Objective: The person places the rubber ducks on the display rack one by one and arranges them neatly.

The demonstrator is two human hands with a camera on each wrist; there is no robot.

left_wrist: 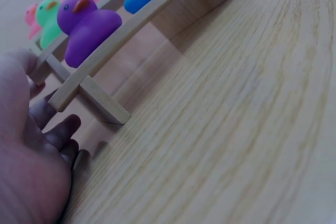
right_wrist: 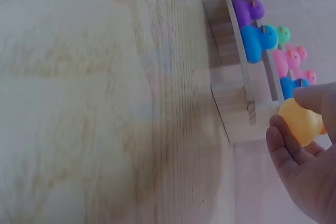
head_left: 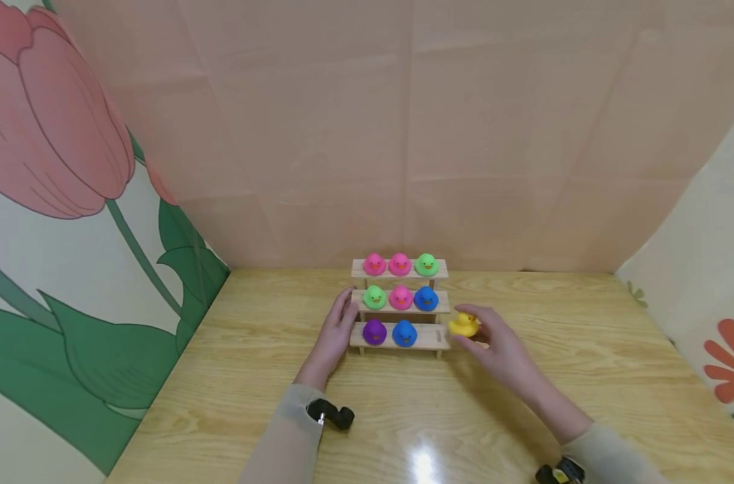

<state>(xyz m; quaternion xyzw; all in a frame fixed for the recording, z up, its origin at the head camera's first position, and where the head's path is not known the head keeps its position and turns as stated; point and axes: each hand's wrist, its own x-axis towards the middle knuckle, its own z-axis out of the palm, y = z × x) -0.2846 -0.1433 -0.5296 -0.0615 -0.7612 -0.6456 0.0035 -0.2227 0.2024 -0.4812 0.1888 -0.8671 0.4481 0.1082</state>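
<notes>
A wooden three-tier display stand [head_left: 424, 336] carries rubber ducks in rows. Purple [head_left: 374, 332] and blue [head_left: 404, 333] ducks sit on its lowest tier, left and middle; the right end of that tier is bare. My right hand [head_left: 494, 343] pinches a yellow rubber duck [head_left: 463, 325] between thumb and fingers, just beside that bare end. At the stand's left end, my left hand [head_left: 333, 336] holds the side, its thumb and fingers around the plank ends in the left wrist view. Part of the yellow duck is hidden by the right thumb in the right wrist view.
On the middle tier are a green duck [head_left: 375, 297], a pink duck [head_left: 400, 297] and a blue duck [head_left: 426, 298]. Two pink ducks [head_left: 375, 264] and a green duck [head_left: 427, 264] line the top tier. The wooden table [head_left: 258, 323] meets a pinkish backdrop [head_left: 318, 134] behind.
</notes>
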